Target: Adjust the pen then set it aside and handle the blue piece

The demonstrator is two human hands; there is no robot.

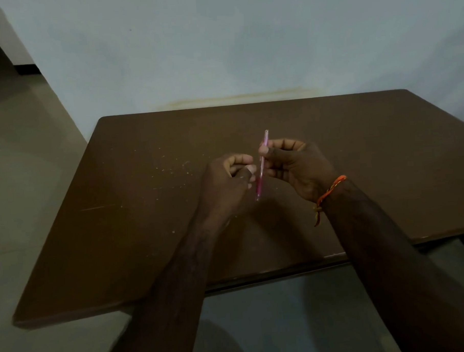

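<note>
Hands are seen over a brown table, both raised slightly above its surface, near the middle. Dim light; detail in the fingers is limited.

Right hand: a thin pink pen is pinched between thumb and forefinger near its upper part. The remaining fingers are curled loosely toward the palm. The pen is held nearly upright, tilted a little, its pale upper end standing clear above the fingers and its lower end pointing down toward the tabletop. Whether the lower tip touches the wood cannot be told. An orange thread bracelet is worn on this wrist, with a short loose end hanging below.

Left hand: fingers are curled, and the fingertips are set against the middle of the pen, just below the right hand's pinch. A grasp on the barrel appears to be made, though the blur leaves the exact contact uncertain. Both hands are close together, the pen standing between them.

Surroundings: pale specks and crumbs are scattered on the tabletop to the left of the hands, and a faint light scratch is noted nearer the left edge. A pale wall is met by the table's far edge, with a yellowish stain just above the wood. Light floor is visible to the left.
</note>
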